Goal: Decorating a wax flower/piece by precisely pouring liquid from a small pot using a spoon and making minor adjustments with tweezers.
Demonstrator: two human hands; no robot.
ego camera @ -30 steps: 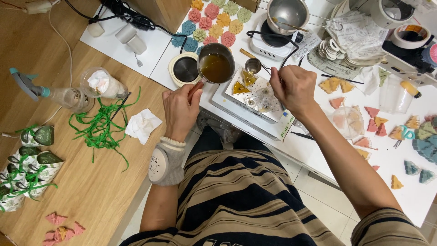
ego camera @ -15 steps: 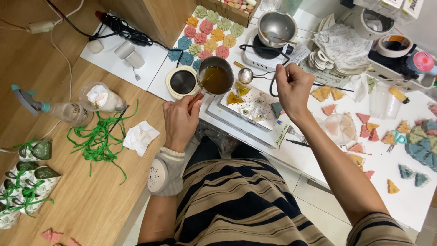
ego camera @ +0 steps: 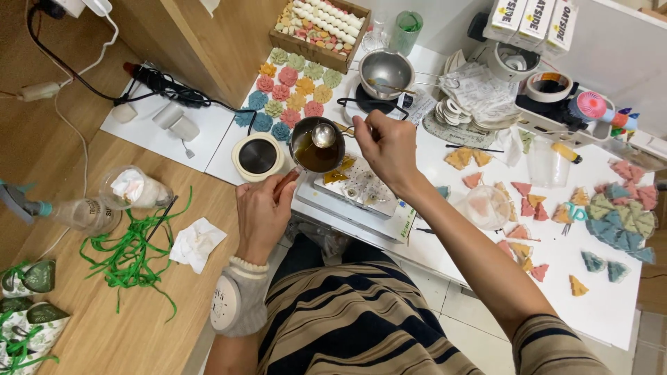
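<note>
Above the white worktop (ego camera: 486, 264), left hand (ego camera: 262, 215) fingers are wrapping the small pot (ego camera: 316, 146) handle; right hand (ego camera: 389, 146) fingers are pinching a spoon (ego camera: 324, 135), its bowl sitting over the amber liquid just left of them.

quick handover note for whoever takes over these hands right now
Left hand: grips the handle of the small dark metal pouring pot of amber liquid, held above the white tray mould.
Right hand: holds a metal spoon with its bowl over the pot.
Done: a few mould cavities look filled amber.
Left: most cavities appear empty; the pot holds plenty of liquid.
</note>
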